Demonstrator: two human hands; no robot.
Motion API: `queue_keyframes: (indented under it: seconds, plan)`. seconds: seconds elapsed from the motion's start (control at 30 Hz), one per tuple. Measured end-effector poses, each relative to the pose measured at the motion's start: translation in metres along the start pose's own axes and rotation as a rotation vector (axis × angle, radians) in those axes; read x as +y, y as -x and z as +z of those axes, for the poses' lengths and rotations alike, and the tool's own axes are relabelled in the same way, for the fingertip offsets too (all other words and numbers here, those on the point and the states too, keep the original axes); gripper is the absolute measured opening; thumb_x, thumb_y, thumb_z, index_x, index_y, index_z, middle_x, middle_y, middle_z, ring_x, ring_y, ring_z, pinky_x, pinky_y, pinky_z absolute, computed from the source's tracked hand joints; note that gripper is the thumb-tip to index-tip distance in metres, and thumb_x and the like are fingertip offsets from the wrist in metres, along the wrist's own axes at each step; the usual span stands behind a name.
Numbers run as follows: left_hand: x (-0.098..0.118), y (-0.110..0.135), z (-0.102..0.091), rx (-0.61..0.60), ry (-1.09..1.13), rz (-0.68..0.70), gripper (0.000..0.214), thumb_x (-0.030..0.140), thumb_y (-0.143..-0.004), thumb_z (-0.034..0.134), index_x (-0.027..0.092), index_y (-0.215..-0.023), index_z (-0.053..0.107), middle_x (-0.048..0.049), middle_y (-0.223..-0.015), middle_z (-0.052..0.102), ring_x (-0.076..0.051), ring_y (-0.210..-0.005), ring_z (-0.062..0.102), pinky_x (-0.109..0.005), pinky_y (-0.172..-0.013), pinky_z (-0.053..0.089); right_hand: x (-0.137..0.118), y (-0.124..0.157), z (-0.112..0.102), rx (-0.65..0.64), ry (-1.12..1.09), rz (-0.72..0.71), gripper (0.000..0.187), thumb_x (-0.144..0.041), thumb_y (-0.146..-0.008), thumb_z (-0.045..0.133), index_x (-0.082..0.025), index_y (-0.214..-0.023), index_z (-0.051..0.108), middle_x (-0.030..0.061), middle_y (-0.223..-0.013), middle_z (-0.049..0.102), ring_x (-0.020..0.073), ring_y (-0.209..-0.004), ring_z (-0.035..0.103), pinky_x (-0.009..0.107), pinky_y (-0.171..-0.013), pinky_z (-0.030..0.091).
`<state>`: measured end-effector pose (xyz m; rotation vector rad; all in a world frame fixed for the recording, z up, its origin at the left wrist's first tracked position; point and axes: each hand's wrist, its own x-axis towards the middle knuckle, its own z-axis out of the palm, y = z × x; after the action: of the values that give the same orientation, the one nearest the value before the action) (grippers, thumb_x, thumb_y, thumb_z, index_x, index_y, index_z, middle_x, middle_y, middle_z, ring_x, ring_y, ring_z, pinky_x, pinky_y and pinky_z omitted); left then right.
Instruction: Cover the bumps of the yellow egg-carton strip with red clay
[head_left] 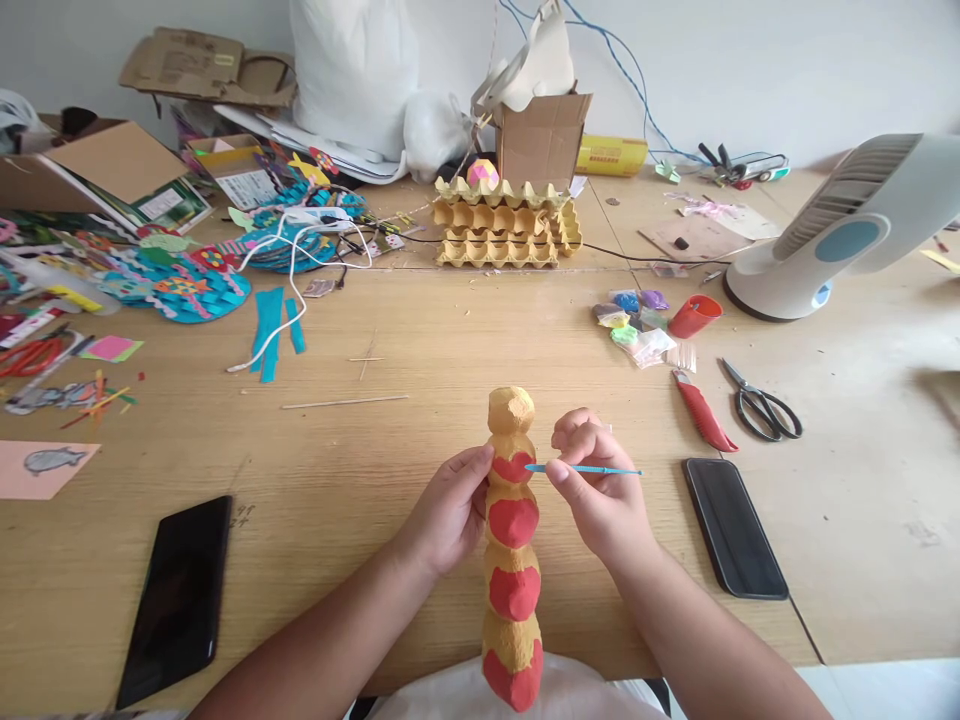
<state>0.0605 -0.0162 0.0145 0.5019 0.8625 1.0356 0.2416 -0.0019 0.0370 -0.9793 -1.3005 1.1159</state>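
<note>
Red, smooth patches (513,523) could smear or tear on the yellow carton strip (512,555) if the slim blue tool (585,468), pinched by the fingers of the right hand (606,490), presses too hard. Fingers of the left hand (448,510) grasp the strip's side, near the surface's (337,460) front edge; its domed cups look like rough pulp.

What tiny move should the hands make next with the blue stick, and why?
Probably the right hand should press the blue stick gently along the second bump's red patch: its tip is there, that patch looks smaller than those below, and the left hand holds the bumpy strip.
</note>
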Motion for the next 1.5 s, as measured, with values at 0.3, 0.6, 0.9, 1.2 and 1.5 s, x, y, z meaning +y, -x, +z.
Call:
queue_keyframes:
  seconds: [0.3, 0.6, 0.9, 1.2, 1.5]
  plan:
    - [-0.0028, -0.0016, -0.0030, -0.001, -0.010, 0.006, 0.047, 0.065, -0.085, 0.087, 0.019, -0.085, 0.081, -0.0073, -0.076, 0.070, -0.017, -0.064, 0.055, -0.030, -0.059, 0.040, -0.0039, -0.0014, 0.0012, -0.080, 0.092, 0.009, 0.030, -0.043, -0.094, 0.082, -0.026, -0.076, 0.064, 0.0035, -0.093, 0.053, 0.0240, -0.092, 0.053, 0.043, -0.090, 0.048]
    - [-0.0026, 0.0005, -0.0052, 0.024, -0.039, 0.009, 0.048, 0.062, -0.081, 0.091, 0.017, -0.075, 0.075, -0.0016, -0.067, 0.062, -0.013, -0.060, 0.052, -0.027, -0.057, 0.041, -0.0038, -0.0023, 0.0016, -0.046, 0.187, -0.042, 0.028, -0.037, -0.095, 0.080, -0.026, -0.077, 0.063, 0.0023, -0.090, 0.053, 0.0224, -0.087, 0.053, 0.042, -0.088, 0.048]
    - [-0.0029, 0.0022, -0.0039, 0.019, -0.029, 0.006, 0.050, 0.061, -0.081, 0.091, 0.017, -0.072, 0.071, -0.0005, -0.067, 0.060, -0.012, -0.059, 0.048, -0.027, -0.058, 0.038, -0.0026, -0.0036, 0.0023, -0.022, 0.161, -0.024, 0.029, -0.037, -0.094, 0.081, -0.026, -0.075, 0.062, 0.0025, -0.091, 0.053, 0.0228, -0.089, 0.053, 0.043, -0.092, 0.047]
    - [-0.0048, 0.0012, -0.0047, 0.015, -0.045, 0.011, 0.048, 0.060, -0.083, 0.090, 0.016, -0.076, 0.072, -0.0003, -0.067, 0.059, -0.011, -0.059, 0.046, -0.027, -0.058, 0.038, -0.0033, -0.0057, 0.0019, -0.020, 0.125, 0.038, 0.032, -0.038, -0.092, 0.082, -0.025, -0.074, 0.059, 0.0014, -0.087, 0.050, 0.0228, -0.087, 0.052, 0.042, -0.090, 0.046]
    - [-0.0043, 0.0007, -0.0020, -0.015, 0.025, -0.024, 0.048, 0.062, -0.084, 0.089, 0.016, -0.081, 0.075, -0.0037, -0.072, 0.062, -0.015, -0.064, 0.049, -0.028, -0.060, 0.041, 0.0024, -0.0070, 0.0072, -0.093, -0.431, 0.332, 0.044, -0.048, -0.081, 0.093, -0.023, -0.068, 0.059, 0.0000, -0.085, 0.044, 0.0198, -0.082, 0.044, 0.035, -0.077, 0.038]
